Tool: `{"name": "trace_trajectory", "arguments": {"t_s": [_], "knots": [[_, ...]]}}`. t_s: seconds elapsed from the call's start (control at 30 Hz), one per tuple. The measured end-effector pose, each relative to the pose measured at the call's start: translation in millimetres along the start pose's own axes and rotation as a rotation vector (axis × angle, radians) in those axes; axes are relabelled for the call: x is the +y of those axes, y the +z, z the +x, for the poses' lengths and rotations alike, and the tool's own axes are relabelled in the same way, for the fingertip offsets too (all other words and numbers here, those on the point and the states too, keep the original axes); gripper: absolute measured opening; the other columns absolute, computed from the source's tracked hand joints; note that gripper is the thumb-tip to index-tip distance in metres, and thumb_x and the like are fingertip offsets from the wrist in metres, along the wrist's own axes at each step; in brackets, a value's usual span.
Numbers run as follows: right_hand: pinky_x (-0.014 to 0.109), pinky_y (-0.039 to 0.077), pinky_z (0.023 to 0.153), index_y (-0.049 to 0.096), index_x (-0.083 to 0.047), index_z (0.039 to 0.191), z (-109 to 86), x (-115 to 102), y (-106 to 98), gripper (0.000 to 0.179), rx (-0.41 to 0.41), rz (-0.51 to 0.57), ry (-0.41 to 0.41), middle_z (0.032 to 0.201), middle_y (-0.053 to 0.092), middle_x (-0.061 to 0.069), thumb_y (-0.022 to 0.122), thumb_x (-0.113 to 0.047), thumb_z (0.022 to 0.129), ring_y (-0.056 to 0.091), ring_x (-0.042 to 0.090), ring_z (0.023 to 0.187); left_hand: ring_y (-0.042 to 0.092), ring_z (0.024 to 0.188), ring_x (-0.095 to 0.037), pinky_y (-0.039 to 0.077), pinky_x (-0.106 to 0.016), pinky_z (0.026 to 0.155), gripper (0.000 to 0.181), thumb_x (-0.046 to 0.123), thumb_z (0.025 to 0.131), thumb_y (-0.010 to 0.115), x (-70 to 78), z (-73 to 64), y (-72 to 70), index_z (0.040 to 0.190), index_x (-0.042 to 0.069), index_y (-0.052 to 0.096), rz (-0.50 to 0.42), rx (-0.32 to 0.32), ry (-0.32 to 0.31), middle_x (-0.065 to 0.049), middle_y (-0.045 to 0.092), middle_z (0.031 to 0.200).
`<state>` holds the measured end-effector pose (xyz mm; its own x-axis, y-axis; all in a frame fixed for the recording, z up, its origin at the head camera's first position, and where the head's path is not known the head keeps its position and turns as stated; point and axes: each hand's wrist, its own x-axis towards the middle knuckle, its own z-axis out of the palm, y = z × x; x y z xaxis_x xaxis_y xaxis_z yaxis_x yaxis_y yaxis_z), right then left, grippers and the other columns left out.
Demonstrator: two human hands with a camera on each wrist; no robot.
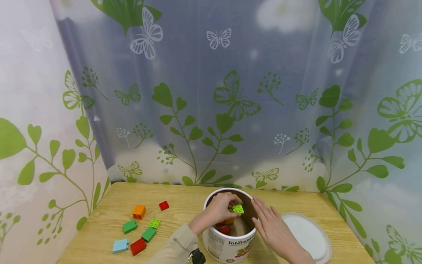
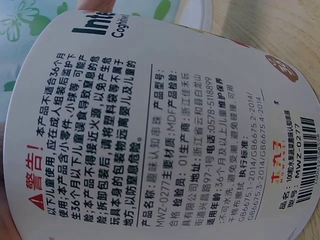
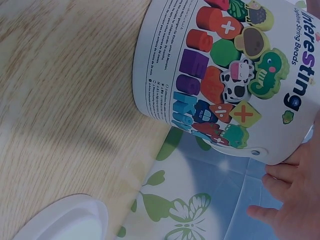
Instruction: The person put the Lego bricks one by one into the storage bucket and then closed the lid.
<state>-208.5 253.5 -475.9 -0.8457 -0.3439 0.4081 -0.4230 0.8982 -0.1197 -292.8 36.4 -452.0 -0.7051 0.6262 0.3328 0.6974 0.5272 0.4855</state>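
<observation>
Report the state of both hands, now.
Left hand: closed, holding a lime block.
Right hand: open, touching the bucket.

At the head view's lower centre, the left grip (image 1: 220,206) partly hides the blocks (image 1: 229,221) inside the bucket (image 1: 218,242); the right wrist view's lower edge cuts off the white lid (image 3: 75,220).
</observation>
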Motion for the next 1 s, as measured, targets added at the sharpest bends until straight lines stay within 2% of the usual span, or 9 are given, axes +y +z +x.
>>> {"name": "trace_trajectory", "arguments": {"t_s": [0.13,0.23,0.4,0.53,0.77,0.87,1.0], "knots": [[0.057,0.037,0.115,0.041,-0.005,0.155,0.4,0,-1,0.055,-0.005,0.010,0.003,0.160,0.039,0.010,0.051,-0.030,0.107,0.040,0.027,0.145,0.069,0.097,-0.015,0.056,-0.022,0.082,0.035,0.015,0.086,0.082,0.2,-0.2,-0.8,0.119,0.007,0.073,0.036,0.021,0.015,-0.004,0.073,0.110],[0.057,0.037,0.114,0.041,-0.005,0.155,0.9,-1,-1,0.055,-0.010,0.010,0.001,0.160,0.039,0.010,0.052,-0.030,0.107,0.040,0.028,0.145,0.068,0.101,-0.016,0.056,-0.026,0.086,0.034,0.017,0.089,0.080,-0.2,-0.1,-1.5,0.121,0.008,0.072,0.051,0.062,0.010,-0.004,0.073,0.113],[0.058,0.038,0.114,0.041,-0.004,0.154,1.2,-2,0,0.055,-0.004,-0.001,-0.002,0.160,0.040,0.012,0.053,-0.028,0.106,0.041,0.029,0.145,0.069,0.098,-0.013,0.057,-0.026,0.086,0.025,0.016,0.094,0.075,-1.2,-2.8,-6.3,0.118,0.011,0.073,-0.040,0.134,-0.034,-0.002,0.073,0.113],[0.058,0.038,0.114,0.042,-0.003,0.154,0.5,-3,1,0.054,0.006,-0.011,-0.013,0.159,0.040,0.013,0.052,-0.029,0.107,0.041,0.029,0.144,0.070,0.098,-0.015,0.058,-0.027,0.086,0.023,0.015,0.096,0.072,-2.1,-7.0,-15.3,0.118,0.009,0.073,-0.117,0.174,-0.040,-0.005,0.073,0.113],[0.056,0.036,0.115,0.042,-0.003,0.153,-0.8,-1,2,0.054,0.021,-0.026,-0.014,0.159,0.040,0.013,0.050,-0.029,0.107,0.042,0.030,0.144,0.071,0.099,-0.025,0.061,-0.040,0.086,0.022,0.012,0.095,0.072,-7.8,-17.7,-36.7,0.117,0.007,0.073,-0.188,0.286,-0.003,-0.008,0.073,0.112],[0.056,0.035,0.116,0.042,-0.003,0.153,-0.7,0,2,0.054,0.026,-0.032,-0.019,0.158,0.041,0.013,0.051,-0.028,0.107,0.041,0.030,0.144,0.071,0.102,-0.023,0.060,-0.040,0.089,0.024,0.012,0.095,0.073,-11.7,-25.6,-47.2,0.118,0.008,0.073,-0.202,0.323,-0.021,-0.007,0.073,0.114],[0.056,0.036,0.116,0.042,-0.003,0.153,-0.7,0,1,0.054,0.024,-0.028,-0.022,0.159,0.041,0.013,0.051,-0.028,0.107,0.041,0.030,0.144,0.071,0.101,-0.022,0.060,-0.041,0.089,0.026,0.010,0.093,0.075,-20.9,-37.7,-60.0,0.118,0.006,0.073,-0.173,0.381,-0.042,-0.007,0.074,0.113]]}}
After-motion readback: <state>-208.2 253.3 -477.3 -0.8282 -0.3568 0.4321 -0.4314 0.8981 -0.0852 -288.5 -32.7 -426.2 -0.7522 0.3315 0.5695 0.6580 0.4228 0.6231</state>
